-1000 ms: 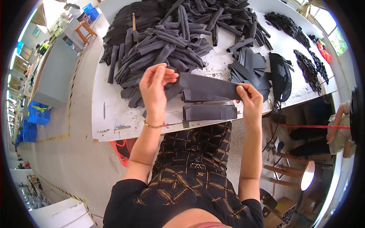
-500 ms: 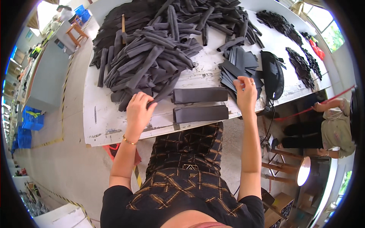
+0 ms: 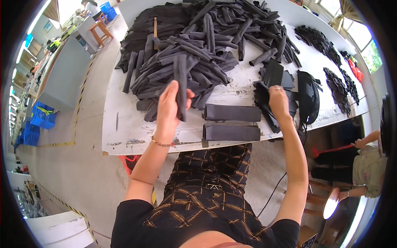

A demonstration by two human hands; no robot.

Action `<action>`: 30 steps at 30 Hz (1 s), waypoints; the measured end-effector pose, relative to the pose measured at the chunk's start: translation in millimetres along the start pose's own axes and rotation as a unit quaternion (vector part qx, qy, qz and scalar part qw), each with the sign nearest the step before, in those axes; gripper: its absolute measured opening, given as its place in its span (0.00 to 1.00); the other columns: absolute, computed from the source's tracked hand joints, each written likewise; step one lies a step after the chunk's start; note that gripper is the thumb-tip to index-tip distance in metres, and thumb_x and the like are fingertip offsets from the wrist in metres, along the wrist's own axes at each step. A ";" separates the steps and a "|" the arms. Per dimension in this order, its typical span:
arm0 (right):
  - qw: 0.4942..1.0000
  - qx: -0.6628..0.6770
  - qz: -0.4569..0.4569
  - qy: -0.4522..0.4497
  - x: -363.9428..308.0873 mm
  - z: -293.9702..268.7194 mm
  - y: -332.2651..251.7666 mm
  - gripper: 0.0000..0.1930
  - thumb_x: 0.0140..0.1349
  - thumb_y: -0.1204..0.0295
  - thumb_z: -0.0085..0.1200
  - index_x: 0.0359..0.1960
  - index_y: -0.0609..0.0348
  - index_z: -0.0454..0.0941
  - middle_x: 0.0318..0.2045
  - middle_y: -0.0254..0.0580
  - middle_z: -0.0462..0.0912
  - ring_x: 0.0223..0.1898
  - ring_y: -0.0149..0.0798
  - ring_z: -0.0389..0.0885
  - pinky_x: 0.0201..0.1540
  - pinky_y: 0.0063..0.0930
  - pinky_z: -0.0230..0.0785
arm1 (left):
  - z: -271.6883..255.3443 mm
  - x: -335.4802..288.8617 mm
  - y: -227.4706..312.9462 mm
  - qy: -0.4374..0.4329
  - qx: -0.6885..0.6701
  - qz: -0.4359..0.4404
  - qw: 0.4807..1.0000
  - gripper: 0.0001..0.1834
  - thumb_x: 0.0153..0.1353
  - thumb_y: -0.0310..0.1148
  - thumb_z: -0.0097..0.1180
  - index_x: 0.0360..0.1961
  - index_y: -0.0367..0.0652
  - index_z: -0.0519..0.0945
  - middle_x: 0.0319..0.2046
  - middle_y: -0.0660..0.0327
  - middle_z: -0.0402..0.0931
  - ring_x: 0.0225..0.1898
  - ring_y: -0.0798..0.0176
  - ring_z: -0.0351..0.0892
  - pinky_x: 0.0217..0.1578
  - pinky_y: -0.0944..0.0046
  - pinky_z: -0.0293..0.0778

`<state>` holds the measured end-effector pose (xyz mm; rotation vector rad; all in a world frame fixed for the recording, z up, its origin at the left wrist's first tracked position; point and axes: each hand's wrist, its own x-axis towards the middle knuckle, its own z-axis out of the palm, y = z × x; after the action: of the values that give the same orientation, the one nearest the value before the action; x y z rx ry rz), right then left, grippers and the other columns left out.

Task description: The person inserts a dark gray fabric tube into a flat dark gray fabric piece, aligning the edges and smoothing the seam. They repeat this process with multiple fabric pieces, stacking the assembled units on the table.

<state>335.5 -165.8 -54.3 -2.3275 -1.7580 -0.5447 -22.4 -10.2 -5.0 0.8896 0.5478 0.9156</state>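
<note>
My left hand (image 3: 168, 105) is closed around a dark grey fabric tube (image 3: 180, 78), holding it upright above the near side of a large pile of similar tubes (image 3: 198, 49). To the right, my right hand (image 3: 279, 101) pinches a flat dark panel (image 3: 273, 72), raised over a fanned stack of such panels (image 3: 289, 84). Its fingertips are partly hidden. Between my hands, near the table's front edge, lie two flattened fabric tubes, the farther one (image 3: 233, 113) and the nearer one (image 3: 231, 133), side by side and apart.
On the white table (image 3: 118, 138) a black mesh-covered object (image 3: 309, 97) stands beside the panels. Small dark piles (image 3: 318, 43) lie at the far right. A wooden stick (image 3: 155, 31) rests in the pile. Another person (image 3: 366, 165) is at the right near a stool (image 3: 331, 203).
My left hand has picked a fabric tube off the pile and raised it. My right hand has taken hold of a panel at the stack. The view has shifted somewhat.
</note>
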 end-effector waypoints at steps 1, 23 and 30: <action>0.996 0.060 0.041 0.056 -0.4 -7.2 4.1 0.11 0.56 0.83 0.47 0.40 0.62 0.76 0.39 0.52 0.79 0.47 0.55 0.76 0.50 0.44 0.71 | 3.5 3.1 -3.0 -0.018 -0.030 -0.034 0.999 0.22 0.76 0.44 0.42 0.55 0.35 0.73 0.32 0.52 0.80 0.24 0.68 0.74 0.24 0.70 0.70; 0.722 0.664 0.106 0.163 -26.7 -162.1 -147.7 0.25 0.53 0.80 0.68 0.53 0.58 0.72 0.30 0.28 0.75 0.31 0.23 0.72 0.36 0.20 0.67 | 99.1 -12.1 -38.0 -0.185 0.179 0.156 0.954 0.15 0.61 0.21 0.61 0.50 0.36 0.76 0.43 0.58 0.85 0.47 0.69 0.82 0.49 0.68 0.75; 0.862 0.403 -0.145 0.270 -10.4 -155.0 -139.0 0.25 0.38 0.85 0.62 0.44 0.57 0.78 0.41 0.39 0.82 0.35 0.45 0.79 0.40 0.33 0.74 | 86.2 -13.5 -34.8 -0.092 0.178 0.261 0.944 0.19 0.60 0.24 0.64 0.53 0.38 0.76 0.50 0.58 0.78 0.51 0.62 0.79 0.50 0.63 0.76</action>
<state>172.0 -189.6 72.8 -1.2070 -1.6101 -0.3443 49.2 -68.4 12.5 1.4793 0.3188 1.2141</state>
